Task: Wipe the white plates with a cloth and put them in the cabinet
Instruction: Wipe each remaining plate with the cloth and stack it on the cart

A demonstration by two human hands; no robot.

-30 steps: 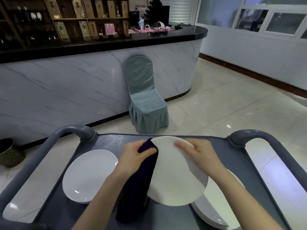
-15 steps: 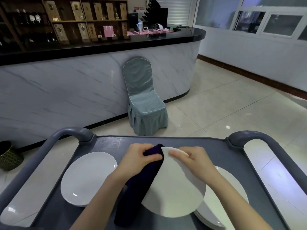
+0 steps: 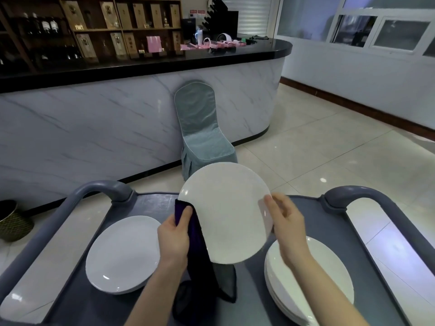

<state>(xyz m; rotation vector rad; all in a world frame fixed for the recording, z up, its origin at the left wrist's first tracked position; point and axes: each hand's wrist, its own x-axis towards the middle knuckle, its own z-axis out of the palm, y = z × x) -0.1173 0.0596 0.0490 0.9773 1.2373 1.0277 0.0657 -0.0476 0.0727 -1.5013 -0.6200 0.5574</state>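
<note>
1. I hold the plate (image 3: 226,212) up off the cart (image 3: 150,203), between my two hands. It stands nearly upright with its face toward me.
2. My left hand (image 3: 174,238) pinches the cloth (image 3: 202,262) against the plate's left rim, thumb on top of the fabric. The rest of the cloth hangs down to the cart deck.
3. My right hand (image 3: 286,222) grips the right rim, thumb on the face and fingers curled at the edge. I cannot tell how far they reach behind.
4. What the next move turns on: the unwiped face lies to the right of my cloth hand, toward my right hand. A round plate has no long axis, so I judge the stroke runs rim to rim, with the left hand sweeping and the right only steadying.
5. The cart holds two lots of plates. One lies alone (image 3: 122,255) at the left, just beside my left forearm, and a stack (image 3: 308,278) sits at the right, under my right forearm.
6. The lone one is probably already wiped, though nothing shows that for sure.
7. No cabinet is in view, so putting away looks well off — wiping is the step in hand.
8. The risk is a thin hold at each rim; too hard a sweep could tip the plate out of my right hand.
</note>
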